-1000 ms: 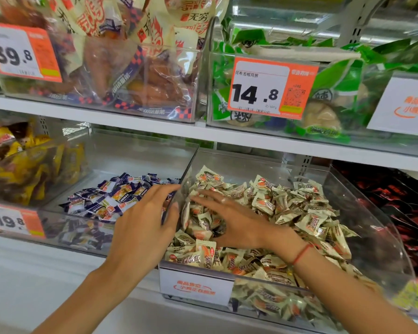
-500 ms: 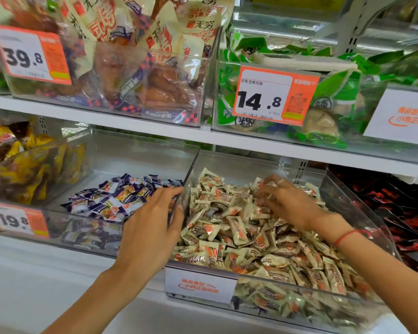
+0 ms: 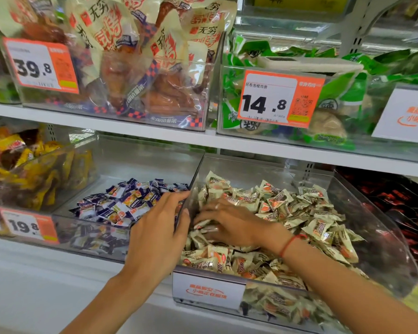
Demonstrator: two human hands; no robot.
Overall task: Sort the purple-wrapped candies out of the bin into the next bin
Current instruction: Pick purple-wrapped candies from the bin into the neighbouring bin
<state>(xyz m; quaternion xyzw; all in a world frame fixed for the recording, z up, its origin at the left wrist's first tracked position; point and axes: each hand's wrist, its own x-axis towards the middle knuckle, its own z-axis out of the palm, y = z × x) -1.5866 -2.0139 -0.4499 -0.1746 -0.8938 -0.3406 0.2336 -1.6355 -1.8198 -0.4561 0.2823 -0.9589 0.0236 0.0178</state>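
The left hand (image 3: pixel 157 235) rests over the clear wall (image 3: pixel 191 189) that divides the two bins, fingers straight and laid along its top edge, its grip empty. The right hand (image 3: pixel 229 224) lies palm down in the beige-wrapped candies (image 3: pixel 299 213), fingers spread and bent down into the heap close beside that wall; whether its grip has closed on a candy cannot be told, since the fingertips are sunk among the wrappers. A red cord (image 3: pixel 290 242) circles the right wrist.

The beige candies fill the right-hand bin (image 3: pixel 377 227), which sits at the front edge of the lower shelf (image 3: pixel 34 268) with a white label (image 3: pixel 208 291) on its front. No purple wrapper shows among them. The purple-wrapped candies (image 3: pixel 128 201) lie in a loose pile in the next bin (image 3: pixel 140 155) to the left, just across the wall from the left hand. Further left along the shelf sits a bin of yellow packets (image 3: pixel 27 169) with a 19.8 price tag (image 3: pixel 28 225).

On the upper shelf (image 3: pixel 155 138), bins hold large snack bags (image 3: pixel 135 68) and green packets (image 3: pixel 343 92), tagged 39.8 and 14.8.
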